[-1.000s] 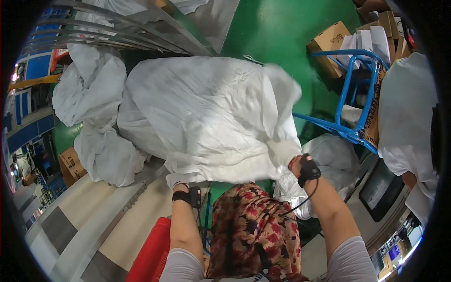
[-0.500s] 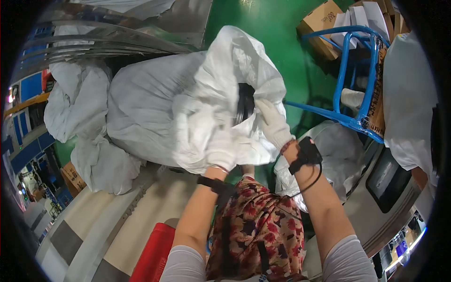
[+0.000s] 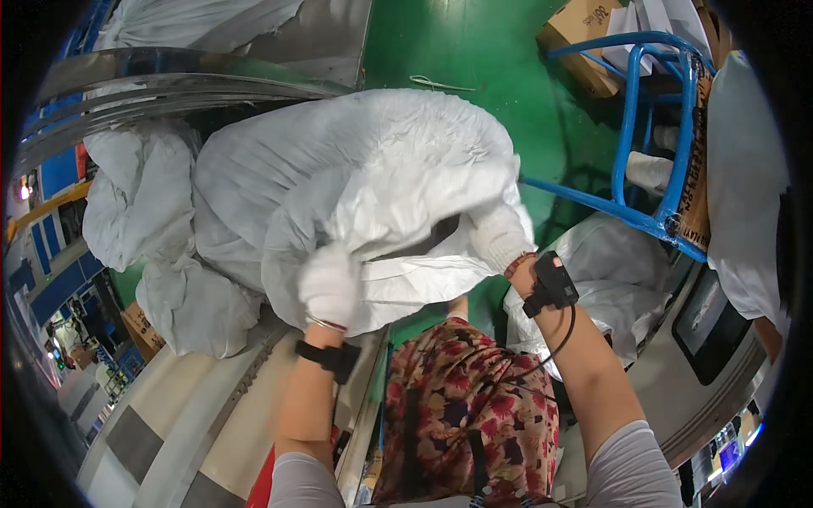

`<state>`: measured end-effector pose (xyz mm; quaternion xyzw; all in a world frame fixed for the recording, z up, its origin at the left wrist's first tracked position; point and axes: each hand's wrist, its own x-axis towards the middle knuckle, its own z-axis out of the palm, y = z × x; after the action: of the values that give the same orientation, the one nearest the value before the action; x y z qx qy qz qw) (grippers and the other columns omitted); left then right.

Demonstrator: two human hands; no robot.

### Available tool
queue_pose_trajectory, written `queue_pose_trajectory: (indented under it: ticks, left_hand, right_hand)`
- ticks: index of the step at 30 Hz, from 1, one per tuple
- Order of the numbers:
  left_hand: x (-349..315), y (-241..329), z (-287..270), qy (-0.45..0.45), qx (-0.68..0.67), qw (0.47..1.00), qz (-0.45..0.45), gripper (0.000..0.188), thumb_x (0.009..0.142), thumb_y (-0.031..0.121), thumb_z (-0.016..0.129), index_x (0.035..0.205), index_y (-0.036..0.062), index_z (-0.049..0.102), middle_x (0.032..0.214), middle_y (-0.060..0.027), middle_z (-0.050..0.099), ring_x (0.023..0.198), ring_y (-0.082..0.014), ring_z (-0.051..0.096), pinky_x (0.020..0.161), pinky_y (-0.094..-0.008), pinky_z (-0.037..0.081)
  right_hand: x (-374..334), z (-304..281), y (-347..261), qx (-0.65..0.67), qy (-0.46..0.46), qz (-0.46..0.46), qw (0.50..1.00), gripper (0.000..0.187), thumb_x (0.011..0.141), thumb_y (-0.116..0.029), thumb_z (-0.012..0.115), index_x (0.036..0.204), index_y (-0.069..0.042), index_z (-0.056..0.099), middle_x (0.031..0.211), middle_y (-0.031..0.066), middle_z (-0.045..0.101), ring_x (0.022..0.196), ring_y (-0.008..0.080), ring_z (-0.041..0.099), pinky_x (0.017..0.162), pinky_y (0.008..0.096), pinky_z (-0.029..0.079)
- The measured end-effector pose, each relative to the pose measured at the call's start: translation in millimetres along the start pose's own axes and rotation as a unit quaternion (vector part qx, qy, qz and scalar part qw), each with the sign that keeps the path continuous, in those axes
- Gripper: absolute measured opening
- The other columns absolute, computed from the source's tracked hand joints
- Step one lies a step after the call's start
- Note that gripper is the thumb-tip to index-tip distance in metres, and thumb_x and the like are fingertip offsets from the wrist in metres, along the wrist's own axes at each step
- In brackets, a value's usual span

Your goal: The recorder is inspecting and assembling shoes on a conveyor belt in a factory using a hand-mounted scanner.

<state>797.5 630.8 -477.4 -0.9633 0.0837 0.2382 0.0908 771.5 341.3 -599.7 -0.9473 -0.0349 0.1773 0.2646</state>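
A big white woven sack [image 3: 279,173] lies across the middle, its mouth toward the right and pulled into a wide, narrow slit. At the left end of the slit is my left hand [image 3: 330,284], in a white glove. It is blurred but fist-shaped, closed at the cloth of the rim. My right hand [image 3: 500,235], gloved too, holds the right end of the rim; folds of cloth partly cover its fingers. Between the hands the near edge of the sack is stretched in a band. Inside the mouth it is dark and its contents are hidden.
More white sacks [image 3: 144,195] lie at the left. Curved metal bars [image 3: 195,76] stand behind them. On the right is a blue tubular frame [image 3: 627,127] beside cardboard boxes [image 3: 580,46]. A pale strip [image 3: 440,85] lies on the green floor [image 3: 500,51].
My left hand has moved left and nearer to me. The raised mouth of the sack has dropped and flattened, covering the black thing that showed inside. My right hand stays at the rim.
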Motion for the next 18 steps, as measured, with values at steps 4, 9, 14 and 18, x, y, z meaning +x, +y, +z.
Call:
queue_pose_trajectory:
  ticks: [4,9,14,18]
  left_hand:
    - [13,62,-16,0.076,-0.116,0.985,0.103,0.023,0.094,0.031,0.06,0.09,0.0077,0.06,0.087,-0.0151,0.064,0.077,-0.0348,0.063,0.071,-0.0463,0.052]
    - [11,41,18,-0.09,-0.206,0.935,-0.273,0.045,0.094,0.042,0.057,0.115,0.0034,0.063,0.11,-0.0276,0.067,0.102,-0.0463,0.064,0.089,-0.0524,0.05]
    - [7,12,45,-0.166,-0.346,0.884,-0.266,0.069,0.095,0.052,0.047,0.139,-0.0005,0.046,0.125,-0.0338,0.06,0.112,-0.0523,0.059,0.097,-0.0535,0.045]
    - [26,-2,92,-0.04,-0.493,0.783,-0.378,0.075,0.095,0.054,0.046,0.14,-0.0061,0.042,0.129,-0.0336,0.058,0.118,-0.0491,0.056,0.099,-0.0499,0.045]
  right_hand:
    - [42,-18,-37,0.147,0.018,0.074,0.986,0.036,0.093,-0.024,0.058,0.121,-0.002,0.059,0.097,0.0243,0.067,0.094,0.0442,0.064,0.083,0.0508,0.051]
    - [68,7,-8,0.082,-0.022,0.124,0.989,0.042,0.093,-0.029,0.058,0.127,-0.005,0.061,0.117,0.0236,0.065,0.11,0.0417,0.061,0.099,0.0506,0.046]
    - [56,27,0,0.056,-0.014,0.092,0.994,0.042,0.092,-0.029,0.059,0.127,-0.006,0.062,0.119,0.0228,0.065,0.113,0.0408,0.06,0.102,0.0514,0.044]
    - [51,40,-14,0.041,-0.015,0.074,0.996,0.042,0.092,-0.029,0.059,0.127,-0.006,0.063,0.12,0.0222,0.065,0.114,0.0401,0.059,0.104,0.0521,0.042]
